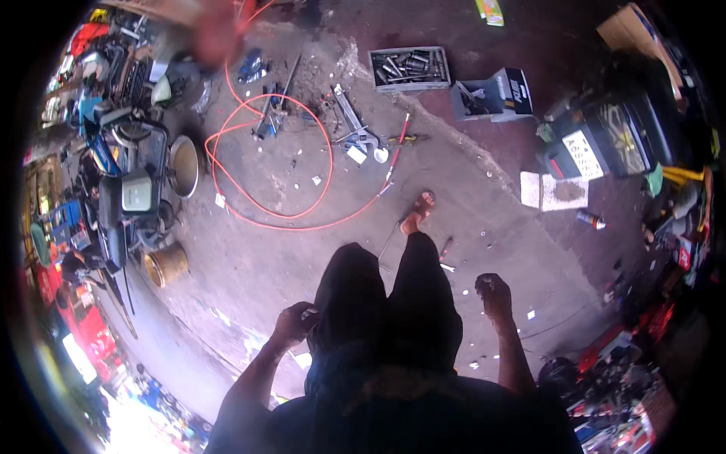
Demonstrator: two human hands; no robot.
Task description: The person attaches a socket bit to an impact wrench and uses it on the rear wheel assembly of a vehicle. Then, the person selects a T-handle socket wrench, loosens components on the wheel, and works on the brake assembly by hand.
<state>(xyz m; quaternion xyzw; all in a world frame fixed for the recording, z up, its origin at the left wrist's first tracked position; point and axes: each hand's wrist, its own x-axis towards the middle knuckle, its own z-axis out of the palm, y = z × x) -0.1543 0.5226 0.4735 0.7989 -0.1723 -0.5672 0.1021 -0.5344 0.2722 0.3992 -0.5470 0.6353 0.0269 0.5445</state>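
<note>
My left hand [296,324] hangs beside my left thigh, its fingers curled in loosely and nothing seen in them. Out to the right of my right leg, my right hand [494,293] is curled into a loose, dark-smudged fist, and no object shows in it. Both hands are apart from the things on the floor. A sandalled foot [420,209] stands ahead of my dark trousers. Beside that leg lies a red-handled tool [446,253]. Farther off, a red air hose [330,181] loops over the concrete, ending in a long red and silver nozzle [398,155].
A large adjustable wrench [364,138] and pliers [408,139] lie ahead. Beyond are a tray of sockets [408,88] and a blue-grey box [495,97]. A motorbike [125,189], basin [184,166] and bucket [166,265] stand left; a spray can [591,219] lies right.
</note>
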